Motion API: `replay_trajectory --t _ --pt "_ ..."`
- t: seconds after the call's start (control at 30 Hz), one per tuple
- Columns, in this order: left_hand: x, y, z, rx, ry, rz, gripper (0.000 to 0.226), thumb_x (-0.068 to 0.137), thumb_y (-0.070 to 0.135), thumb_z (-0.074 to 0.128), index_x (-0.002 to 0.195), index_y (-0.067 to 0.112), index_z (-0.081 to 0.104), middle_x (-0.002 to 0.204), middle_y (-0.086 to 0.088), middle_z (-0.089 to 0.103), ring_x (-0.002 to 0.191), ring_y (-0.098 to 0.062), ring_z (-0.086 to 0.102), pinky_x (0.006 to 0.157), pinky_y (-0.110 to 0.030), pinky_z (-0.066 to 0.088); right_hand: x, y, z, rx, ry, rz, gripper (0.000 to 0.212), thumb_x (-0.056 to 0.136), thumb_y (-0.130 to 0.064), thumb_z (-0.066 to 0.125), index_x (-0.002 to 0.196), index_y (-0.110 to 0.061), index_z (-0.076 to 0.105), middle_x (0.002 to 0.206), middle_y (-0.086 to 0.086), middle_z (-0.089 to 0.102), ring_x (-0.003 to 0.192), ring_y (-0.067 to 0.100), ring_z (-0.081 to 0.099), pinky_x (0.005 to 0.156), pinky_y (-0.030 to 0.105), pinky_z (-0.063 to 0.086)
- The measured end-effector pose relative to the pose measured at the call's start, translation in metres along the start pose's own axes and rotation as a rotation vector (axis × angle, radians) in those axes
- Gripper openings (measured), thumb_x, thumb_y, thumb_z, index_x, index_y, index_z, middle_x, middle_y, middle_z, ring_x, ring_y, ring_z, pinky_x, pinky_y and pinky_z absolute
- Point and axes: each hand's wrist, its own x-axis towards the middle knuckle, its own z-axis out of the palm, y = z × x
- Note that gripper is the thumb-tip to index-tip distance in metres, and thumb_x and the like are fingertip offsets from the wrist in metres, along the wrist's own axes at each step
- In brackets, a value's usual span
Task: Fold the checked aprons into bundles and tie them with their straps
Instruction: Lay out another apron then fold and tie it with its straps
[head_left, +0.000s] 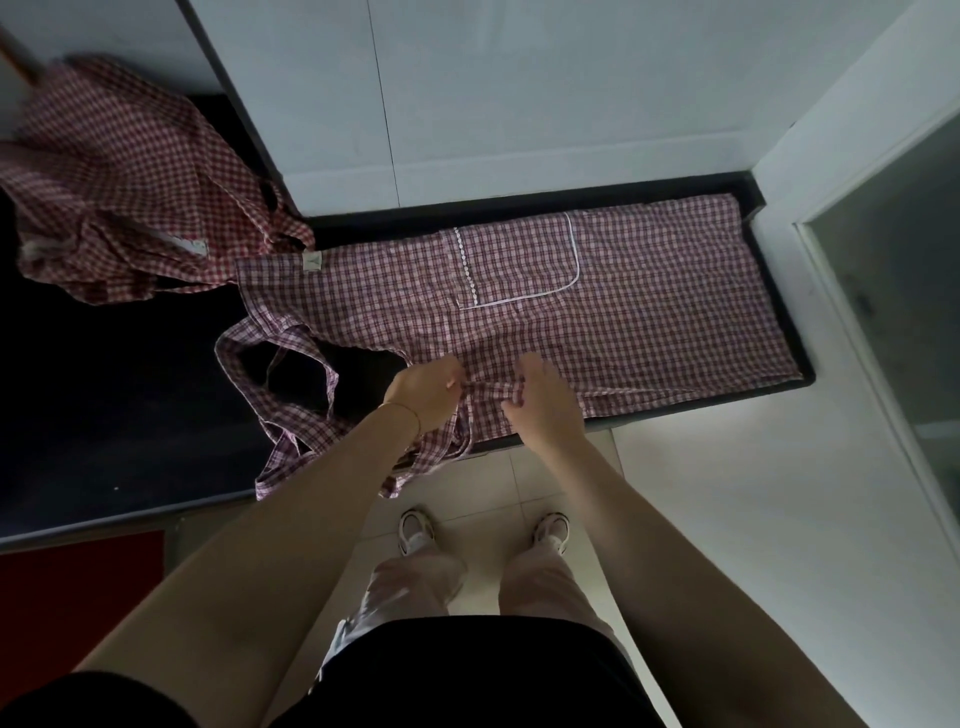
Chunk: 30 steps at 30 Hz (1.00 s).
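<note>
A red-and-white checked apron (649, 296) lies spread flat on the black counter (779, 291), its white-trimmed pocket (519, 265) facing up. Its straps (291, 415) loop off the left end and hang over the front edge. My left hand (423, 392) and my right hand (540, 402) are close together at the apron's near edge, both pinching a strip of checked fabric stretched between them. A heap of other checked aprons (114, 182) lies crumpled at the back left of the counter.
White wall panels (467, 104) rise right behind the counter and a white wall (831, 156) closes off its right end. Pale floor tiles (701, 493) and my two shoes are below. A red surface (67, 587) shows under the counter at lower left.
</note>
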Motion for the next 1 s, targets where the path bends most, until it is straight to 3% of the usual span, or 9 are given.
replay_trajectory --t 0.1,0.17,0.3,0.4,0.5,0.57,0.67,0.87,1.0 --pt "-0.002 0.003 0.002 -0.047 -0.015 -0.031 0.013 0.096 0.037 0.052 0.102 0.025 0.052 0.096 0.000 0.066 0.083 -0.019 0.061 0.072 -0.032 0.052 0.009 0.006 -0.004 -0.101 0.042 -0.031 0.009 0.099 -0.020 0.053 0.104 -0.016 0.059 0.097 0.000 0.060 0.073 0.013 0.058 0.060 0.026 0.049" --pt "-0.006 0.004 0.005 -0.076 -0.006 -0.031 0.027 0.086 0.045 0.066 0.103 0.027 0.056 0.096 0.006 0.065 0.086 -0.016 0.061 0.076 -0.033 0.054 0.016 0.008 -0.010 -0.107 0.004 0.003 0.016 0.102 -0.022 0.047 0.090 -0.018 0.058 0.078 -0.004 0.059 0.065 0.012 0.054 0.053 0.025 0.041" --pt "-0.011 0.000 0.012 -0.137 0.064 -0.061 0.025 0.085 0.013 0.063 0.105 0.029 0.063 0.111 0.007 0.067 0.101 -0.017 0.062 0.084 -0.032 0.054 0.028 0.008 -0.016 -0.007 0.049 0.003 0.013 0.099 -0.018 0.049 0.092 -0.014 0.058 0.075 -0.002 0.059 0.066 0.016 0.057 0.058 0.032 0.050" --pt "-0.013 -0.002 0.013 -0.212 0.124 -0.086 0.015 0.090 0.017 0.063 0.103 0.024 0.064 0.110 0.007 0.068 0.102 -0.017 0.062 0.086 -0.029 0.051 0.030 0.009 -0.017 0.028 0.022 -0.017 0.009 0.099 -0.017 0.051 0.094 -0.013 0.057 0.074 -0.001 0.057 0.065 0.016 0.056 0.054 0.030 0.044" --pt "-0.022 0.007 0.014 -0.189 0.054 -0.059 0.049 0.080 0.039 0.078 0.119 0.021 0.056 0.110 0.010 0.061 0.099 -0.016 0.060 0.084 -0.031 0.051 0.033 0.010 -0.018 0.086 -0.007 -0.030 0.013 0.100 -0.025 0.054 0.097 -0.013 0.055 0.076 -0.001 0.058 0.064 0.014 0.055 0.053 0.029 0.040" --pt "-0.027 0.015 0.022 -0.063 0.069 -0.065 0.062 0.078 0.031 0.079 0.130 0.018 0.049 0.116 0.004 0.060 0.102 -0.022 0.059 0.085 -0.037 0.053 0.033 0.009 -0.019 0.141 -0.034 -0.031 0.019 0.099 -0.030 0.057 0.100 -0.013 0.052 0.076 -0.002 0.058 0.061 0.012 0.055 0.050 0.027 0.038" --pt "-0.031 0.024 0.034 0.069 0.128 -0.100 0.042 0.086 0.011 0.062 0.126 0.016 0.051 0.113 -0.005 0.062 0.103 -0.028 0.059 0.083 -0.039 0.052 0.027 0.009 -0.020 0.212 -0.105 -0.012 0.021 0.098 -0.028 0.060 0.101 -0.012 0.046 0.077 0.000 0.058 0.060 0.013 0.057 0.049 0.027 0.039" --pt "-0.024 0.053 0.026 0.240 0.133 -0.132 0.046 0.089 0.049 0.064 0.120 0.016 0.055 0.117 0.000 0.059 0.103 -0.023 0.060 0.083 -0.033 0.048 0.019 0.016 -0.020 0.141 -0.438 -0.090 0.030 0.095 -0.020 0.052 0.070 -0.007 0.063 0.062 0.005 0.055 0.052 0.015 0.046 0.051 0.030 0.035" --pt "-0.023 0.055 0.018 0.137 0.125 -0.197 0.022 0.093 0.029 0.056 0.107 0.015 0.065 0.115 -0.004 0.064 0.101 -0.026 0.062 0.081 -0.036 0.052 0.005 0.007 -0.001 0.177 -0.506 -0.067 0.034 0.090 -0.012 0.057 0.056 -0.011 0.055 0.051 -0.003 0.052 0.049 0.007 0.047 0.052 0.020 0.040"
